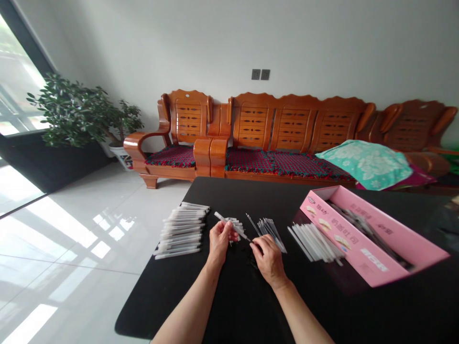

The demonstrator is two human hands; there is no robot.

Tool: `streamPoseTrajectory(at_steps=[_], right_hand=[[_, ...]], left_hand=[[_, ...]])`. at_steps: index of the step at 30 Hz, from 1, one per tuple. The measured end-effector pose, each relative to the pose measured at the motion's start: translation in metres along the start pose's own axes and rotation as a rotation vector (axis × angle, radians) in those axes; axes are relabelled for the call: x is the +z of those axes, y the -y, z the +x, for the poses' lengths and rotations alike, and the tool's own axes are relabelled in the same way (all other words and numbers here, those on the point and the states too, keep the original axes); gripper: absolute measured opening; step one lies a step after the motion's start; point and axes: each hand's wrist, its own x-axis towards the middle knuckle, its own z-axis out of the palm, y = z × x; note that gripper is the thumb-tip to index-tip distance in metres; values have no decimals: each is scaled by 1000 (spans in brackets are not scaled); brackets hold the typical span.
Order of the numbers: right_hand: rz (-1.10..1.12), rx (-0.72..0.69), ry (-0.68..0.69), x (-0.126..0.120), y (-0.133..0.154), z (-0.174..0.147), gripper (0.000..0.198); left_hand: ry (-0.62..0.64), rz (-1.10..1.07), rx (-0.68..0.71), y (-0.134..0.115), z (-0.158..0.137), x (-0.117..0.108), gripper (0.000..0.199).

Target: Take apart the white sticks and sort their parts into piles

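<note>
A slim white pen barrel [241, 233] slants between my hands over the black table. My left hand [220, 242] is closed around its middle, thumb on top. At its lower right end, my right hand [268, 259] pinches a small dark tip, mostly covered by the fingers. Left of my hands lies a stack of white pens [182, 231] with dark ends. Behind my left hand is a small group of white pieces [235, 222], partly hidden. Thin pen refills [270, 229] lie beyond my right hand, and small black pieces [252, 259] lie beside it.
White tubes [315, 242] rest against a pink box [362, 251] that holds dark strips. All stand on the black table [222, 306]. Behind it are a wooden sofa [251, 119] and a turquoise cloth [366, 165]; a potted plant [81, 112] stands at the left.
</note>
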Motion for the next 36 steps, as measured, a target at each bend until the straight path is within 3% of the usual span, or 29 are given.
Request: streamPoseTrajectory(at_steps=[9, 12, 18, 22, 26, 29, 33, 36], right_hand=[[9, -19, 102, -9, 5, 1, 8], [21, -5, 86, -9, 5, 1, 2], [55, -39, 47, -8, 6, 3, 14], [35, -19, -12, -13, -4, 3, 16], [-100, 62, -174, -25, -35, -3, 13], [-280, 161, -269, -33, -61, -13, 17], [-442, 231, -206, -40, -81, -24, 25], [-458, 245, -185, -40, -76, -21, 25]], left_hand=[[-64, 5, 47, -6, 2, -5, 41], [-23, 16, 42, -4, -1, -2, 40], [80, 41, 15, -1, -5, 3, 38], [-103, 0, 106, -8, 3, -7, 37], [-290, -75, 159, -14, 11, -19, 38], [-228, -61, 140, -12, 10, -18, 37], [-48, -21, 76, -8, 6, -12, 38], [64, -15, 35, -11, 2, -7, 39]])
